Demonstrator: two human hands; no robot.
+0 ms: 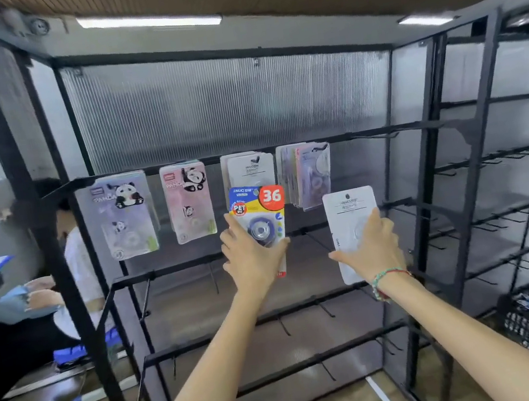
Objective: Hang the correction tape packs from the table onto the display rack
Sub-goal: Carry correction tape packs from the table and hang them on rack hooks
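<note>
While both arms reached up toward the display rack (249, 154), the left hand (252, 261) curled its grip round a colourful correction tape pack (260, 215) marked 36, just below a white hanging stack (249, 168). To its right, the right hand (373, 249) pinched a white pack (350, 218) back side out, just below another hanging stack (307, 172). Two panda packs (127, 215) hung farther left of both grips.

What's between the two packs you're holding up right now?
Head view: no pack between the colourful pack in the left hand and the white pack in the right hand; only a rack bar behind.
</note>
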